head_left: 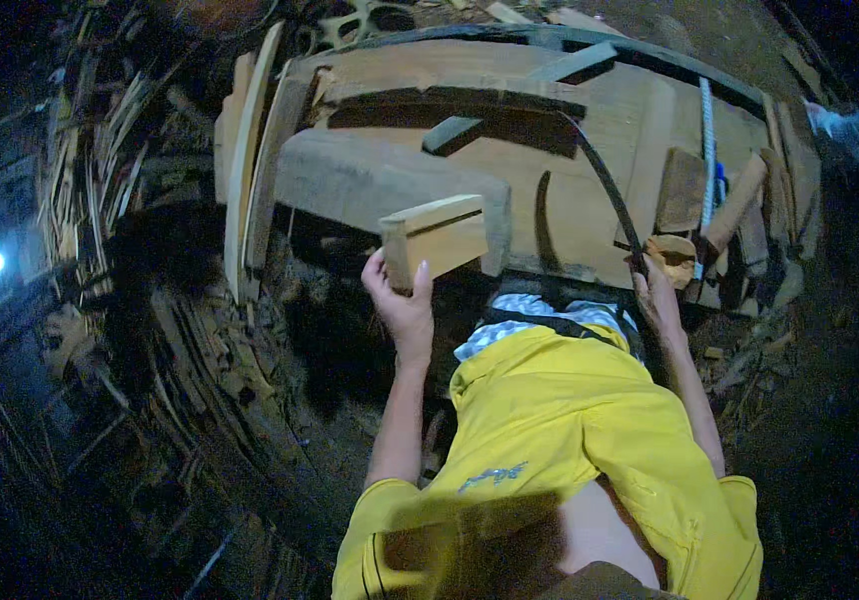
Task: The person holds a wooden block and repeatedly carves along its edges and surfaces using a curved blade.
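My left hand is closed on a short wooden block, pale with a dark line along its upper part. It holds the block tilted above the near edge of a wooden work surface. My right hand is wrapped round the near end of a long, thin, dark blade-like tool. The tool points away and slightly left over the boards; its exact kind is unclear. Beside the right hand lies a rough orange-brown wood chunk. A thick grey timber lies behind the block.
Upright planks lean at the left end. On the right are a brown block, a round wooden piece, a pale-blue strip and clear plastic. Split wood is heaped at far left.
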Available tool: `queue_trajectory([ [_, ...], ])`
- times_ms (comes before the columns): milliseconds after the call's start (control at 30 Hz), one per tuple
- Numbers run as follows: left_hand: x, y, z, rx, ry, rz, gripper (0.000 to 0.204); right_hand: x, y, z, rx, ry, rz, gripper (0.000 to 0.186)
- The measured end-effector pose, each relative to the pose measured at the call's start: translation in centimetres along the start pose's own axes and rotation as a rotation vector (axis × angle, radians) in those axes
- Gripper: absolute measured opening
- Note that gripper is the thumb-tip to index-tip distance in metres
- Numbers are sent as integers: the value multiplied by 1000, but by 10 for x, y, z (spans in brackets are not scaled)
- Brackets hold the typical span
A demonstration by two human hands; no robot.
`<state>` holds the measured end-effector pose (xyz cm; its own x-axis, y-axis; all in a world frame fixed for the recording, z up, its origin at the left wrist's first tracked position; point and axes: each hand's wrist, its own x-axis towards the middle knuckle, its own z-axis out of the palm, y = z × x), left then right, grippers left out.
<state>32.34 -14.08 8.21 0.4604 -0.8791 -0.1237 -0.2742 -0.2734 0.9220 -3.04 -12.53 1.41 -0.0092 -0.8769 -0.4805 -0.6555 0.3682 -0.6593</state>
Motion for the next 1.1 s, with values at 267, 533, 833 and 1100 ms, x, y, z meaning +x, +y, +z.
queue_trajectory([
  [267,17,-6,-19,342,-56,-24,64,-4,2,19,-216,-192,-22,41],
  [533,14,-8,-32,-156,-229,-333,64,-16,15,33,-159,-185,-68,37],
  [833,4,-52,-41,-283,-230,-187,61,-6,4,19,-100,-167,38,33],
  [1100,0,-60,-49,-206,-259,-110,58,-5,6,21,-4,-72,-52,30],
])
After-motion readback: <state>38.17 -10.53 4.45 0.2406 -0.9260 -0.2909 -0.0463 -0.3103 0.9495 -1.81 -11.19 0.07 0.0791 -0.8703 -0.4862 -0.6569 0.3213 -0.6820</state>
